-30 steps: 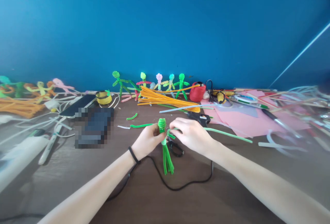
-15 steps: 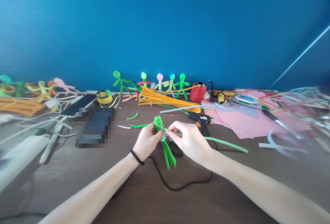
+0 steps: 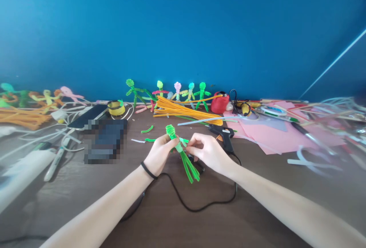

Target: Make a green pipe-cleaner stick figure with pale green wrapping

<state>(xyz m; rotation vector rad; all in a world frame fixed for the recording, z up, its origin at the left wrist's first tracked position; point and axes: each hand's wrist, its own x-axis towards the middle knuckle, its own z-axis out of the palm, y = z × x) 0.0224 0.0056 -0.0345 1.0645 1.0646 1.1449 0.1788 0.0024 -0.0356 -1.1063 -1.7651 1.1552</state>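
Observation:
Pinched in my left hand [image 3: 159, 152] is a green pipe-cleaner figure [image 3: 170, 131] with a coiled head on top and several loose green strands [image 3: 190, 168] hanging down to the right. A pale green wrap circles its middle. My right hand [image 3: 208, 152] is closed at the figure's right side, its fingertips by a short arm [image 3: 183, 140] with pale green around it. What exactly the right fingertips hold is too small to make out.
Finished figures [image 3: 202, 92] stand along the blue wall behind orange pipe cleaners [image 3: 185, 111]. A black glue gun [image 3: 226, 136] lies behind my right hand, its cable looping nearer. Phones [image 3: 107, 139] lie left; pink paper [image 3: 263, 135] lies right.
The figure has tilted, its head moving left and its strands swinging right. The long pale green strand that stretched right from my right hand no longer shows there.

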